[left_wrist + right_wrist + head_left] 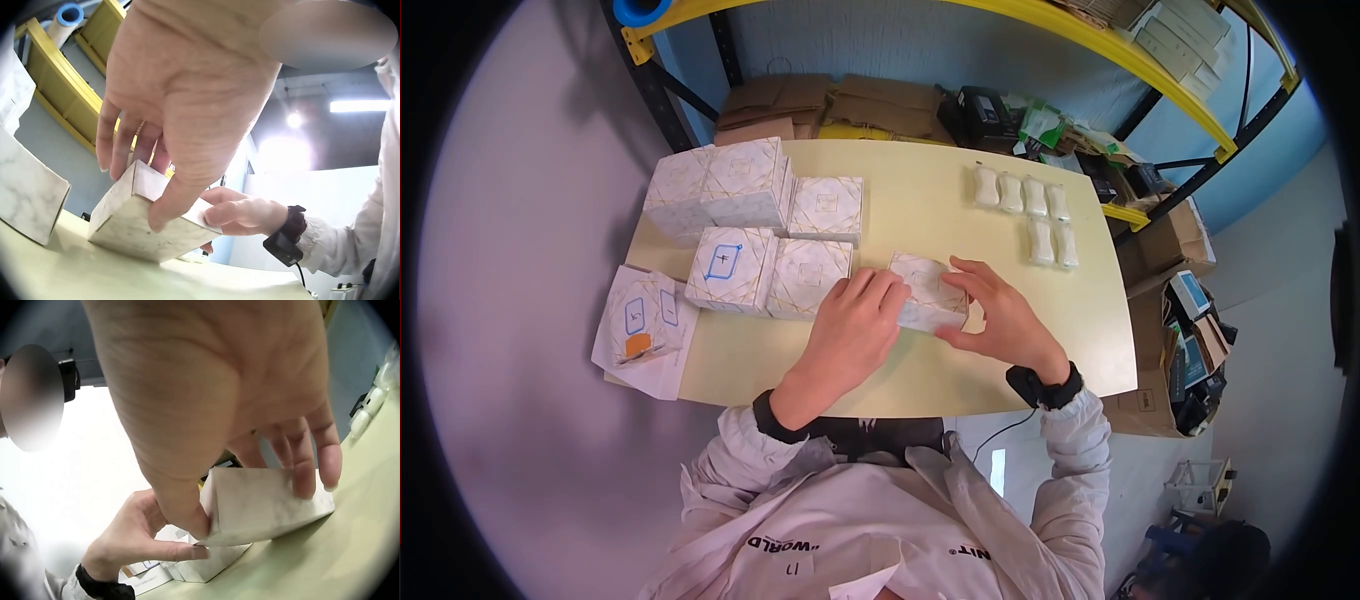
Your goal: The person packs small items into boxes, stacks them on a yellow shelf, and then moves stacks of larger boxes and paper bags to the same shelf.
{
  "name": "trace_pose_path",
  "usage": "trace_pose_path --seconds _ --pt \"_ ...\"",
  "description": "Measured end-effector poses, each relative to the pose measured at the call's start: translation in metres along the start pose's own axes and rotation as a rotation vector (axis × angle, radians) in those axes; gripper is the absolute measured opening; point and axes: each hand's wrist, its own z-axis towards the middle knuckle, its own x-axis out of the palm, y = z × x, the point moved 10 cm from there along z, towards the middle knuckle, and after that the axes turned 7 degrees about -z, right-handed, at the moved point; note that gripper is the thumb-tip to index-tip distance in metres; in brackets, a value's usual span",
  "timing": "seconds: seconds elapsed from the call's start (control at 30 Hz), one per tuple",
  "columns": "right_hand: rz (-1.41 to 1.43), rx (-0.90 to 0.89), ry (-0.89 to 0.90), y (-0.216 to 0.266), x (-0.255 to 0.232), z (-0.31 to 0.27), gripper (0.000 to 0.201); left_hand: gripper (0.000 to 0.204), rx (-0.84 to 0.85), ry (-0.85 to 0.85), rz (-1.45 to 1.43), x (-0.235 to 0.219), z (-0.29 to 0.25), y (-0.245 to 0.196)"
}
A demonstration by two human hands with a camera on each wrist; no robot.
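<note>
A small white marble-patterned box [922, 277] with thin gold lines sits near the middle of the table, between both hands. The left hand [850, 325] grips its left end; in the left wrist view, the thumb presses the near face of the box [125, 228] and the fingers reach over the far side. At the opposite end, the right hand [1008, 322] holds the box with its thumb on the near edge and fingers on the far side. The right wrist view shows those fingertips against the box wall [256, 500]. The palms hide part of the box top.
Several matching boxes [810, 275] stand to the left, some stacked. One with blue marks and an orange patch [638, 346] rests on a white sheet [665, 380]. Several white hourglass-shaped packs [986, 187] lie back right. Yellow-beamed shelving [1080, 55] overhangs the table's rear.
</note>
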Motion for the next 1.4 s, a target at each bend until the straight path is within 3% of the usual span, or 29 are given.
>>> trace_pose_path --seconds 0.2,0.53,0.67,1.07,1.17,1.4 --pt "-0.124 -0.104 -0.060 0.024 -0.005 -0.009 0.070 0.050 -0.004 0.010 0.011 0.000 0.000 -0.002" --pt "-0.192 -0.132 -0.106 0.030 -0.004 -0.014 0.067 0.051 0.003 0.030 0.023 -0.001 -0.001 -0.006" --pt "-0.223 -0.132 -0.085 0.031 -0.002 -0.016 0.069 0.045 0.041 0.042 0.032 -0.002 -0.002 -0.010" --pt "-0.215 -0.135 -0.006 0.036 0.002 -0.022 0.071 0.054 0.014 0.171 0.040 0.004 -0.012 -0.010" --pt "-0.200 -0.137 0.008 0.036 0.005 -0.023 0.068 0.048 -0.022 0.260 0.024 0.017 -0.018 -0.003" --pt "-0.211 -0.161 -0.001 0.035 0.005 -0.022 0.056 0.027 0.029 0.171 0.019 0.009 -0.017 -0.006"
